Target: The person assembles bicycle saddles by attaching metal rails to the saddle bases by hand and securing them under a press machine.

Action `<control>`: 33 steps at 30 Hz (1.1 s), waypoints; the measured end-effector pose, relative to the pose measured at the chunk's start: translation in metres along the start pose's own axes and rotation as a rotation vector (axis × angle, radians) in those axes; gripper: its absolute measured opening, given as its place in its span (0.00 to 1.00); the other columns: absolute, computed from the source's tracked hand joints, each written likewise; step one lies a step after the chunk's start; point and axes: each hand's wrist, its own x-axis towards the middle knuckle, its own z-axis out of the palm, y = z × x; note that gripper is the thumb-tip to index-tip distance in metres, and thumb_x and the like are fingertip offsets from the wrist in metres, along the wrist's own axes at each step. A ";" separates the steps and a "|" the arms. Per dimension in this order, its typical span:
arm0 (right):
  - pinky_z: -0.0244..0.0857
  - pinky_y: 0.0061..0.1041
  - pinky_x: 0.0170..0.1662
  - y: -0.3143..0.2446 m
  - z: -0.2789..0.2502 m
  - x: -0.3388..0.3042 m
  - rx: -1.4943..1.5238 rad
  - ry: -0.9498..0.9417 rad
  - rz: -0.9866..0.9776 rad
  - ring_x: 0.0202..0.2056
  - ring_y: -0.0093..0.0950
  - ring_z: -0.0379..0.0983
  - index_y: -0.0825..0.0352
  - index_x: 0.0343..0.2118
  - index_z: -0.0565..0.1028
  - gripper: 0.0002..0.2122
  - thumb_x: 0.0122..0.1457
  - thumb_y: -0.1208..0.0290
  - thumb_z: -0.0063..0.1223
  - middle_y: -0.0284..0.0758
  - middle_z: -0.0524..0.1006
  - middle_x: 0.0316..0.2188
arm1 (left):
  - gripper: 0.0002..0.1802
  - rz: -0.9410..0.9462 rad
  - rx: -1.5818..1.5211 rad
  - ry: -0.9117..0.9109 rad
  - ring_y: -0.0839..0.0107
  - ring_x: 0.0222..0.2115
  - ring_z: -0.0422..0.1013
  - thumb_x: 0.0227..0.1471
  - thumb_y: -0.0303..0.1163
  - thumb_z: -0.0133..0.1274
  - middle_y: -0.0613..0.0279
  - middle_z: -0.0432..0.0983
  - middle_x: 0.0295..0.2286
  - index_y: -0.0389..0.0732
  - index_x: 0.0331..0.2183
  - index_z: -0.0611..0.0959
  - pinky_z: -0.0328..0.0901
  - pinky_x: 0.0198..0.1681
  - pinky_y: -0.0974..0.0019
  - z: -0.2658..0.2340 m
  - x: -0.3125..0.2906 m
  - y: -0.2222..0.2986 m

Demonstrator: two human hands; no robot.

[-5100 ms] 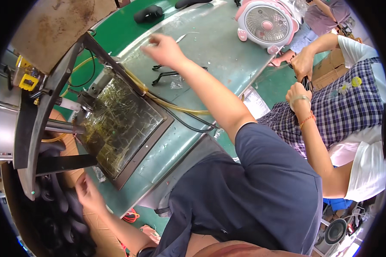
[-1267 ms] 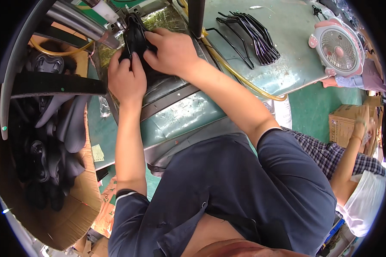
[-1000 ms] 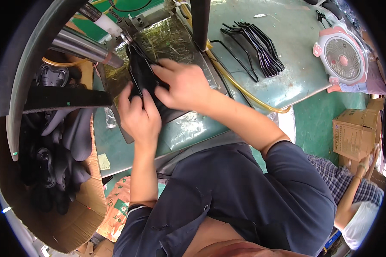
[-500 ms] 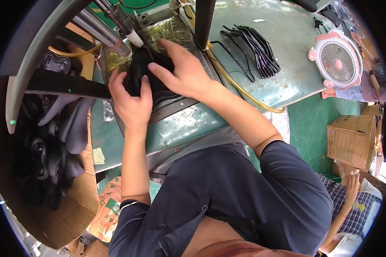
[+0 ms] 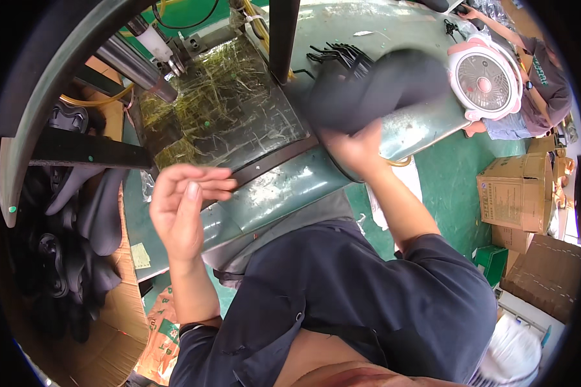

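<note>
the right hand (image 5: 356, 149) grips a blurred, curved matte-black piece (image 5: 381, 87) just beyond its fingers. the left hand (image 5: 184, 206) is free, fingers loosely extended, a flat film-covered dark plate (image 5: 223, 106) ahead of it.

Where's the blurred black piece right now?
Head view, upper half, right of centre: the blurred black piece is in the right hand, between the tape-covered plate and the pink-and-white fan.
</note>
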 end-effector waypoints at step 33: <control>0.65 0.45 0.67 0.077 -0.044 0.121 -0.973 -0.110 -0.361 0.63 0.53 0.68 0.70 0.64 0.72 0.30 0.61 0.63 0.67 0.52 0.72 0.63 | 0.42 0.114 2.091 0.449 0.42 0.65 0.63 0.55 0.38 0.64 0.46 0.67 0.65 0.41 0.68 0.70 0.59 0.70 0.43 -0.245 -0.100 0.038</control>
